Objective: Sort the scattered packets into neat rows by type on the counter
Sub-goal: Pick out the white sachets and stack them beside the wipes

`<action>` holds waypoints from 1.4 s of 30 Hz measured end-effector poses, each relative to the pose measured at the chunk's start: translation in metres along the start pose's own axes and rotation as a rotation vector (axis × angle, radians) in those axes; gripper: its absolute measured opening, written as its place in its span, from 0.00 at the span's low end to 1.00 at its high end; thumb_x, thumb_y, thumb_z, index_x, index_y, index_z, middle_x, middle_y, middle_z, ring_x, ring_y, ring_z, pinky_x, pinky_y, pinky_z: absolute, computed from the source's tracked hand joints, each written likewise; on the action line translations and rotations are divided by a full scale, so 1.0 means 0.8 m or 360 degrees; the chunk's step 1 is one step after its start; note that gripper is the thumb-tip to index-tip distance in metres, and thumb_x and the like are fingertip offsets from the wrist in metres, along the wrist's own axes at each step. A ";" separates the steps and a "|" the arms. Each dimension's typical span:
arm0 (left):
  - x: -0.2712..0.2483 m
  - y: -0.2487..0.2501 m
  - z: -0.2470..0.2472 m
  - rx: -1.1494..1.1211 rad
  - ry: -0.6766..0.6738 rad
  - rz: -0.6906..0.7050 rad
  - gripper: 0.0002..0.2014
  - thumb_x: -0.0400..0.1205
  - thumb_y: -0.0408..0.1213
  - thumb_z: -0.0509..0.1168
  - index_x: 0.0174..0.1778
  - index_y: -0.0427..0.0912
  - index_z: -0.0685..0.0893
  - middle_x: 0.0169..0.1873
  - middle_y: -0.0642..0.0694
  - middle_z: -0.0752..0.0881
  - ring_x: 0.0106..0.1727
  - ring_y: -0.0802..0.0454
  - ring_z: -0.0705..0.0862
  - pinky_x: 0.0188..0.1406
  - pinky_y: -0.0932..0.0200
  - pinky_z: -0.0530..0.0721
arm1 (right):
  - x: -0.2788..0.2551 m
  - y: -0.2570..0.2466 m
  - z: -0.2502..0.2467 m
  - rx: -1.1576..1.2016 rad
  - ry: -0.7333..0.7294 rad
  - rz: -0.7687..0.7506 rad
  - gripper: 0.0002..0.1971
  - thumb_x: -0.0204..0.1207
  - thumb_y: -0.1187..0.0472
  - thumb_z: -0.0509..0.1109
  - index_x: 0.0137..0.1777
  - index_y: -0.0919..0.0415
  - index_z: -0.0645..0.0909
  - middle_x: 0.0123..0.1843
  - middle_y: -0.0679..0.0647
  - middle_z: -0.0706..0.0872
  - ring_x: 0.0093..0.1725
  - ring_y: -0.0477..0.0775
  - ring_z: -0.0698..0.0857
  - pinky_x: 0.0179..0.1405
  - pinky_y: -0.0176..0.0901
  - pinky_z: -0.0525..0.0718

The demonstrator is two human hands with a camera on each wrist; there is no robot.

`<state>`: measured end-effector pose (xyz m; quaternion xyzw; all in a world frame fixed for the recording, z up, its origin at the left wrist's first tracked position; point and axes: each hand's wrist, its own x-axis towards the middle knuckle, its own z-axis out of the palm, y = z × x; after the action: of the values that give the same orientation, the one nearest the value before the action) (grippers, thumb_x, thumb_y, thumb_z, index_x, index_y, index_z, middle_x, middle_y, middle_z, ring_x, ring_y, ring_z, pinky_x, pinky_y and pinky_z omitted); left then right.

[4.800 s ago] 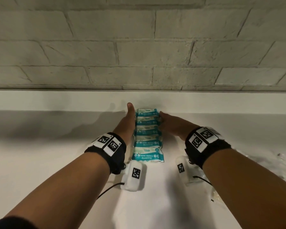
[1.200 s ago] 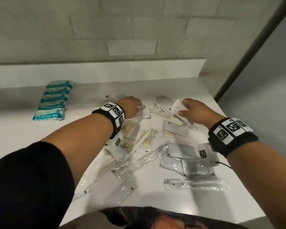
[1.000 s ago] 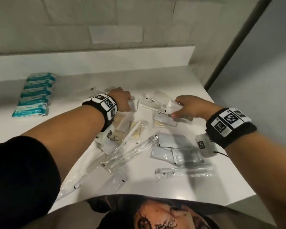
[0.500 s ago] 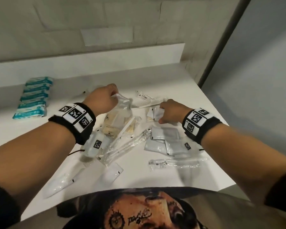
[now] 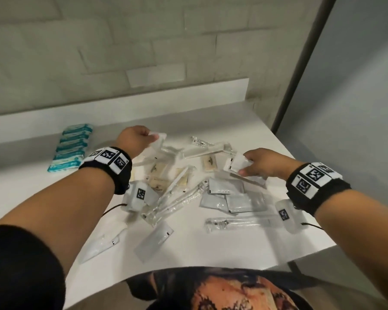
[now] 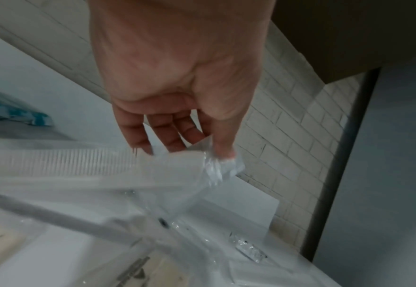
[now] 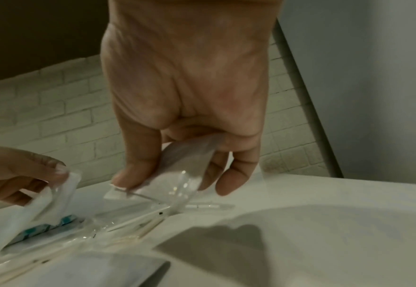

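Observation:
A heap of scattered packets lies on the white counter: clear sleeves, silver sachets and beige sachets. My left hand pinches a clear plastic packet at the heap's far left; in the left wrist view thumb and fingers hold that packet's end. My right hand pinches a small white packet over the heap's right side; the same packet sits between thumb and fingers in the right wrist view. A neat row of teal wipes packets lies at far left.
A brick wall and a raised white ledge run behind the counter. The counter's right edge drops off beside a grey wall with a dark vertical strip. Long clear sleeves lie near the front edge.
I turned from the lined-up wipes row to the scattered heap. Both hands reached in and each picked up a packet; the left hand has moved farther back, the right slightly rightward.

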<state>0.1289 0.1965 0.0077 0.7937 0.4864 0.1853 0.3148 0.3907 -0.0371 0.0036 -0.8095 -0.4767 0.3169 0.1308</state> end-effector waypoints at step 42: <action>-0.149 0.043 0.055 -0.0183 -0.0366 -0.0252 0.38 0.72 0.50 0.74 0.76 0.40 0.70 0.65 0.47 0.81 0.60 0.46 0.83 0.60 0.52 0.81 | -0.046 -0.058 0.076 -0.0837 -0.0213 -0.0277 0.19 0.68 0.54 0.73 0.59 0.56 0.79 0.58 0.51 0.80 0.49 0.53 0.79 0.42 0.41 0.77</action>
<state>0.1232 0.0655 0.0002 0.7497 0.4967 0.0953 0.4268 0.3071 -0.0505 -0.0044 -0.7490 -0.6177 0.2227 -0.0887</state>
